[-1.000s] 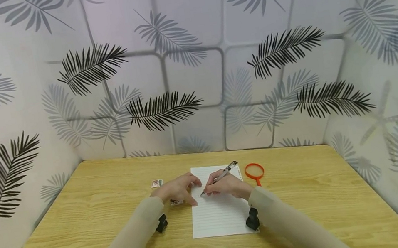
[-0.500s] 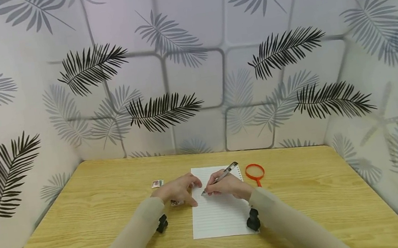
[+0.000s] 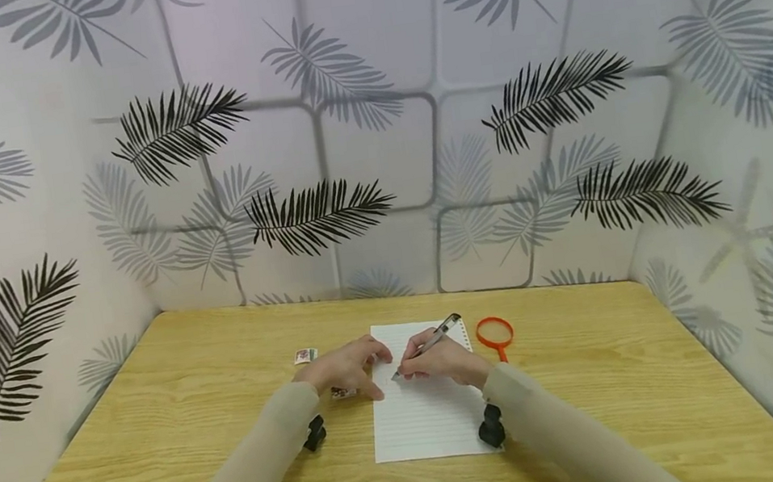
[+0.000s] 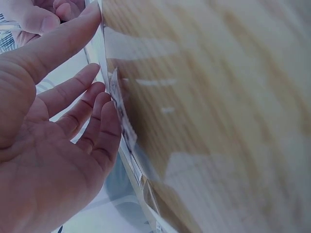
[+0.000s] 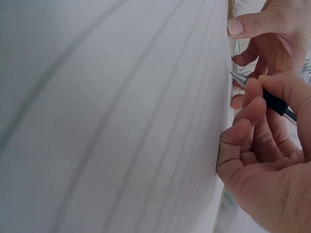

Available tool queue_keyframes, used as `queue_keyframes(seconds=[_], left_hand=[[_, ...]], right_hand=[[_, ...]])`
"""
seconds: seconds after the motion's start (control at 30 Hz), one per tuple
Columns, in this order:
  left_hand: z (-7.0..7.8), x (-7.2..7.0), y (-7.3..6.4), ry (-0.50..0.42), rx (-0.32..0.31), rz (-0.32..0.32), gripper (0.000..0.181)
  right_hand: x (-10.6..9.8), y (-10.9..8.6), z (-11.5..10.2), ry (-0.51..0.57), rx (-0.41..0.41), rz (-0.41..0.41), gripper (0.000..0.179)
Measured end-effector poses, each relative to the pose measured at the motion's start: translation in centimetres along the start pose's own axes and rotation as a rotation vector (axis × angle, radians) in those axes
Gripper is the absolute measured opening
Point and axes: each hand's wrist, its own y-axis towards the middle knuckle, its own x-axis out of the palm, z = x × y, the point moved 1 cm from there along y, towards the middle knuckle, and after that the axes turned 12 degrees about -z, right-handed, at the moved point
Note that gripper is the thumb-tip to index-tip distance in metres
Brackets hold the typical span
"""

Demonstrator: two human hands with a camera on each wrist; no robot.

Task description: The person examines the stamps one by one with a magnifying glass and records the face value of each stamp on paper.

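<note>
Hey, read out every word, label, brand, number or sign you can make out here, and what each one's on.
No text is readable.
Far printed piece: markings too small to read.
Near printed piece: same.
Paper: ruled lines; any writing is too faint to tell.
Pen: no lettering readable.
Magnifier: none visible.

Tilted pen (image 3: pixel 444 329), lined paper (image 3: pixel 426 428) lying flat

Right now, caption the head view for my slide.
Right grip holding pen over lined paper, left grip at its edge, orange magnifier alongside.
</note>
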Motion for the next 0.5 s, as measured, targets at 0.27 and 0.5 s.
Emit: queue_keyframes(seconds=[0.27,0.5], left_hand=[[-0.02,-0.01,0.16,-0.005,-0.010,0.006,0.053],[0.07,0.01,-0.11,-0.002,-0.008,0.005,0.053]], right_hand=[[-0.07,0.00,0.18,-0.008,-0.014,-0.035,0.010],[0.09,0.20,0.21,0.002,0.013,-0.001,0.010]])
